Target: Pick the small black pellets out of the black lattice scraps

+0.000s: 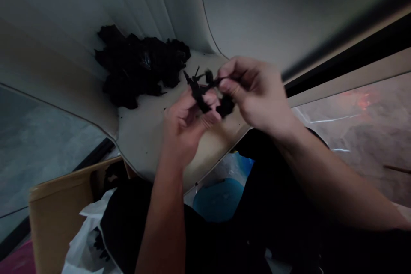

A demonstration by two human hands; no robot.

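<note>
Head view: a pale padded seat (138, 130) fills most of the scene, its ribbed back rising at the upper left and a smooth panel standing at the upper right. Marbled floor (369, 132) shows beyond it on the right. Below, the person's legs (269, 188), in dark clothing, take up the bottom of the view. An open cardboard box (58, 222) stands at the lower left, with dark material inside. On the seat, against the ribbed back, lies a crumpled black heap (141, 66) with ragged edges. Both hands are in front of it, over the seat. The right hand (257, 94) pinches a thin end of a black piece between thumb and forefinger; the left hand (189, 122) grips the same piece between its thumb and fingers. White plastic (81, 231) bunches beside the box, and a teal rounded object (218, 199) sits low between the legs. The black piece (201, 92) is held up just right of the heap, spiky and blurred, its material hard to tell. Smaller are a thin brown stick (398, 168) at the far right and dark specks (147, 152) scattered on the seat.
</note>
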